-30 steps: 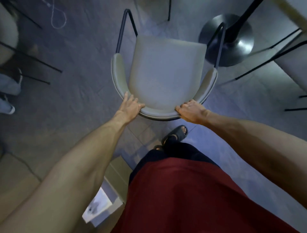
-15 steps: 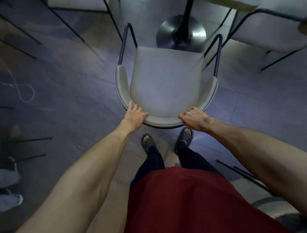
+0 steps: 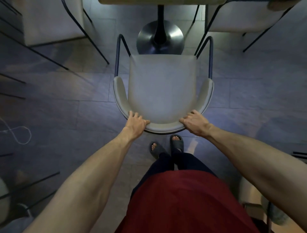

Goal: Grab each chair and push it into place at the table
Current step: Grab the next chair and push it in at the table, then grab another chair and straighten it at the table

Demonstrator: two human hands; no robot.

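Note:
A pale grey chair (image 3: 162, 89) with a curved backrest and thin black metal legs stands straight in front of me, seat facing the table. My left hand (image 3: 135, 123) grips the left end of the backrest rim, and my right hand (image 3: 195, 123) grips the right end. The table's edge (image 3: 159, 1) shows at the very top. Its black post rises from a round metal base (image 3: 176, 39) just beyond the seat's front edge. The seat's front edge overlaps the near rim of the base in this view.
Another pale chair (image 3: 49, 21) stands at the table's upper left, and one more (image 3: 245, 16) at the upper right. Thin black legs of other furniture cross the left side. A white cable loop (image 3: 23, 134) lies on the dark tiled floor. My sandalled feet (image 3: 166, 146) stand right behind the chair.
The chair has moved forward and turned square to the table; the round base, earlier off to the right, now sits centred ahead of the seat. Both hands kept their grip.

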